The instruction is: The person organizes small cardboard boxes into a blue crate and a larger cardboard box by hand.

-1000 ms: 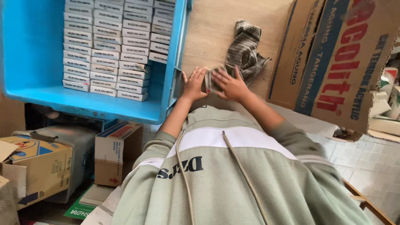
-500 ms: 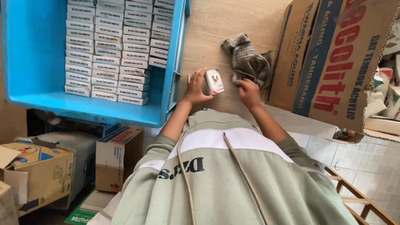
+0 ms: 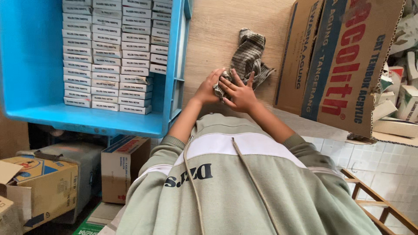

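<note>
My left hand and my right hand meet on the wooden tabletop, just right of a blue plastic crate. A grey striped cloth lies on the table, and its near end is bunched between my hands. My left hand curls around that bunch, where the small white and red box it held a moment ago is now hidden. My right hand presses the cloth against it with fingers spread. Rows of small white boxes fill the crate.
A large flattened cardboard carton leans at the right of the table, with loose small cartons beyond it. On the floor at the left stand cardboard boxes. A wooden frame lies on the white tiles at lower right.
My left hand held the small white and red box in plain sight while my right hand reached the cloth. My right hand has now brought the cloth over the box, hiding it.
</note>
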